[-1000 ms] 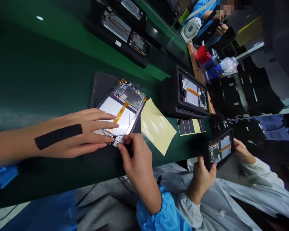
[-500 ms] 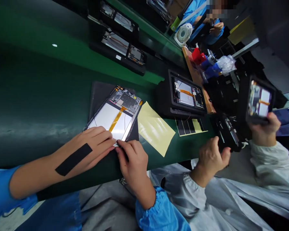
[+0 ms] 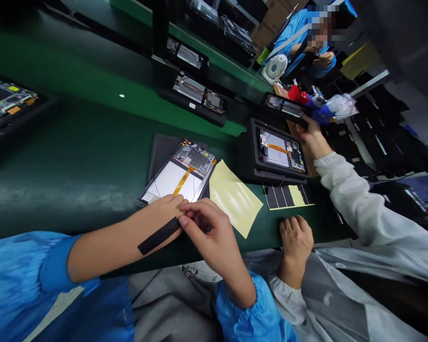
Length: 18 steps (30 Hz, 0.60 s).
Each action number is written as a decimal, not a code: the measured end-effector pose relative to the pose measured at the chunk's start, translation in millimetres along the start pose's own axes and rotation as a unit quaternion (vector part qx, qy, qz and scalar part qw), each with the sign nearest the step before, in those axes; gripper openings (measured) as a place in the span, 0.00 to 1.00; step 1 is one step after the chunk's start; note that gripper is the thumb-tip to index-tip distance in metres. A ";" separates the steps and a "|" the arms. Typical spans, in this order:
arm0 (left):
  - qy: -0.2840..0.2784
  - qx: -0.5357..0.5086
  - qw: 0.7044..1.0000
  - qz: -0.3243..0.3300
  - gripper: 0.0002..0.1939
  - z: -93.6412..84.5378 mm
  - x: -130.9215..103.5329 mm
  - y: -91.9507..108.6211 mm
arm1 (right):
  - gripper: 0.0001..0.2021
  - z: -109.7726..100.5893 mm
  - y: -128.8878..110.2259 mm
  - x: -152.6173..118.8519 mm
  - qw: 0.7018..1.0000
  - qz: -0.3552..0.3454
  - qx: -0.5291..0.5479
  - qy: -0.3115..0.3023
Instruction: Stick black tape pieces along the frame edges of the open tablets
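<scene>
A strip of black adhesive tape (image 3: 159, 236) lies stuck on the back of my left hand (image 3: 164, 213). My right hand (image 3: 209, 228) is closed in a pinch at the tape's upper right end. The left hand rests at the lower edge of an opened tablet (image 3: 183, 178), its fingers mostly hidden behind the right hand. Circuit board, white battery and an orange ribbon cable show in the tablet, which lies tilted on a dark pad (image 3: 160, 149). Touching its right side is a yellow backing sheet (image 3: 235, 202).
Right of the sheet stands a stack of black trays (image 3: 248, 147) holding another opened tablet. Before it lies a card of black tape strips (image 3: 283, 197). A co-worker's hand (image 3: 312, 135) holds a black tray; their other hand (image 3: 296, 237) rests at the table edge. A small fan (image 3: 275, 69) stands behind.
My right hand has moved from the tablet's lower edge to the tape on my left hand. The co-worker's tray has moved leftward, behind the stack. The view has shifted.
</scene>
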State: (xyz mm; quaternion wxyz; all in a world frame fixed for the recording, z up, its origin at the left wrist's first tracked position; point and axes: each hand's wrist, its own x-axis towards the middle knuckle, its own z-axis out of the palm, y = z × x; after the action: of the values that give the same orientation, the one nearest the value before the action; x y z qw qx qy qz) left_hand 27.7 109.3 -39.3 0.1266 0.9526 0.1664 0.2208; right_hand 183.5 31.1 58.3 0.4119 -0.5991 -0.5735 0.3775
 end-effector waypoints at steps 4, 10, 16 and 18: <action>0.042 0.038 0.998 0.023 0.09 3.2 7.5 3.9 | 0.03 -1.2 2.2 3.8 0.997 0.064 0.040 -0.015; 0.054 0.069 0.996 0.031 0.09 1.7 3.1 8.0 | 0.02 2.2 -2.6 0.6 0.996 0.067 0.054 -0.032; 0.046 0.099 0.994 0.013 0.11 5.5 3.4 14.5 | 0.04 -1.8 -12.5 2.1 0.995 0.053 -0.024 -0.076; 0.044 0.100 0.994 0.008 0.10 5.4 4.5 15.7 | 0.04 -1.6 -14.2 0.5 0.994 0.024 -0.064 -0.086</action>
State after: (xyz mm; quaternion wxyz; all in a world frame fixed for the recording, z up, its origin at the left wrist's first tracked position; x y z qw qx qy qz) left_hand 38.1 95.7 -37.4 0.0214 0.9511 0.1856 0.2459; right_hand 179.7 31.5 72.1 0.3123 -0.6035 -0.6150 0.4001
